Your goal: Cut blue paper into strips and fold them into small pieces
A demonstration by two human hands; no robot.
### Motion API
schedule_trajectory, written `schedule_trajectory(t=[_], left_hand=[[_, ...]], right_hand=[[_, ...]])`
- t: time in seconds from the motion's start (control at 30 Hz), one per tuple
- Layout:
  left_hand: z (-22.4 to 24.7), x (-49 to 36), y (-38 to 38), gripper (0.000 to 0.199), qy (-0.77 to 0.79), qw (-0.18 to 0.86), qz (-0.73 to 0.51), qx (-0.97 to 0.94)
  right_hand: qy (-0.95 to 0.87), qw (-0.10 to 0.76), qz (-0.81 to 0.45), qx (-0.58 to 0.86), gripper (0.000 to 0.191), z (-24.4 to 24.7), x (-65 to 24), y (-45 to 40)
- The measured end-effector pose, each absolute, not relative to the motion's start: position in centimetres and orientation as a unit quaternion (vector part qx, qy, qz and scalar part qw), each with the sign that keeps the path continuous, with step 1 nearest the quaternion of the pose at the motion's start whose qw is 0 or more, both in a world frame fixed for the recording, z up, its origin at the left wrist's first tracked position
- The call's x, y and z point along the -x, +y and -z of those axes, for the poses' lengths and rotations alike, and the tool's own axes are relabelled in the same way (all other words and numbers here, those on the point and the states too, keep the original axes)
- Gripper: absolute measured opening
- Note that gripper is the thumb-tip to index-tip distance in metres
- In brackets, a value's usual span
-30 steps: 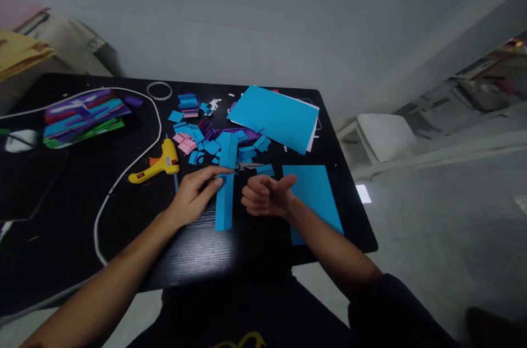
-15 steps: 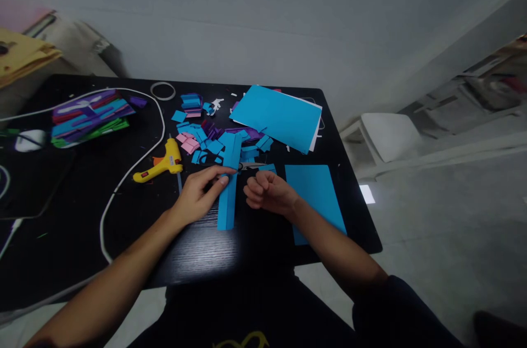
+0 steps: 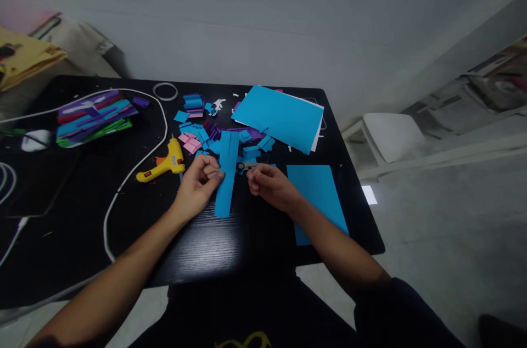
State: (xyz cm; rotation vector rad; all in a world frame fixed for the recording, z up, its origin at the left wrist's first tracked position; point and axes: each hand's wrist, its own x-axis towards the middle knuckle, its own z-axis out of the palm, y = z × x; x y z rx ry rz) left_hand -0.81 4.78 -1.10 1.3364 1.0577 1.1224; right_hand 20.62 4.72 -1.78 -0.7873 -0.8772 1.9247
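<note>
- Left hand (image 3: 196, 186), mine: thumb and fingers grasping a blue strip by its left edge, about midway along its length.
- Blue strip (image 3: 227, 178), one: paper-like, long and narrow, with lengthwise crease lines; set over the table (image 3: 206, 249) between my two hands, far end in front of the scraps.
- Right hand (image 3: 274, 186), mine: fingers curled inward, apart from the strip; I cannot tell whether anything is pinched there.
- Scissors, one pair (image 3: 248, 166): between the strip and my right hand, partly hidden from me.
- Blue sheet, smaller (image 3: 315, 189): flat at right, partly under my right forearm in view.
- Blue sheet, larger (image 3: 278, 117): at the back, lying over a white sheet (image 3: 317, 142).
- Cut pieces, assorted: blue, purple and pink (image 3: 191, 145), scattered beyond my left hand.
- Glue gun, yellow (image 3: 163, 164): on its side, left of the scraps.
- Bundle of coloured strips (image 3: 94, 117): far left, tied.
- White cable (image 3: 106, 216): curving between bundle and glue gun.
- Ring, pale (image 3: 165, 84): near the back edge.
</note>
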Motion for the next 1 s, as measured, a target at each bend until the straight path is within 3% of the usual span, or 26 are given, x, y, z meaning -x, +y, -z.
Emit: schedule_trajectory(t=[0.13, 0.27, 0.47, 0.73, 1.0], left_hand=[[1.2, 0.8, 4.8, 0.039, 0.442, 0.574, -0.455, -0.518], [1.3, 0.4, 4.8, 0.049, 0.427, 0.609, -0.433, -0.509], [1.9, 0.1, 4.7, 0.027, 0.416, 0.571, -0.403, -0.582], [2.6, 0.5, 4.8, 0.02, 0.426, 0.555, -0.382, -0.603], [1.5, 0.5, 4.8, 0.013, 0.417, 0.532, -0.393, -0.623]], right_hand=[[-0.432, 0.469, -0.663, 0.394, 0.029, 2.2, -19.8, 4.2], [-0.455, 0.482, -0.615, 0.427, 0.034, 2.8, -19.1, 3.7], [-0.454, 0.489, -0.601, 0.44, 0.028, 3.4, -18.8, 3.6], [-0.499, 0.491, -0.559, 0.444, 0.011, 3.2, -18.9, 3.6], [-0.475, 0.489, -0.596, 0.424, 0.014, 3.2, -19.0, 3.8]])
